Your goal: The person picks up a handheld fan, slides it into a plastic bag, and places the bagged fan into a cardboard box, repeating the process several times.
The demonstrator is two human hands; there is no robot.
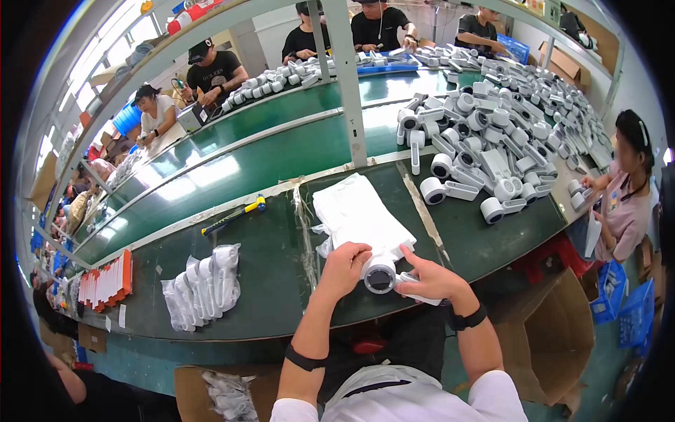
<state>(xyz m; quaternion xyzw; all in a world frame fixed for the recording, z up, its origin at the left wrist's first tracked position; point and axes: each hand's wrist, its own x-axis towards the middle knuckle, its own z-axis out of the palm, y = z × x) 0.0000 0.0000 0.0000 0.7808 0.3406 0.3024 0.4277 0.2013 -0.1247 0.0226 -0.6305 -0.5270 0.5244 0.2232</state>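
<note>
In front of me is a white handheld device [380, 276] with a round head, a dark round end and a straight handle. My right hand [437, 280] grips its handle, thumb raised beside the head. My left hand [343, 270] is on the head's other side, fingers closed at the near edge of a stack of white plastic bags [355, 207]. What the left fingertips pinch is hidden. The device's head lies over the near end of the stack. To the left, several bagged white devices [204, 287] lie side by side on the dark green table [271, 267].
A yellow-and-black hammer [235, 214] lies beyond the bagged devices. Orange-and-white cartons [105, 283] stand far left. A large pile of loose devices [485, 144] covers the right side. An upright post [349, 91] rises ahead. Open cardboard boxes [552, 330] stand below the table; co-workers sit around.
</note>
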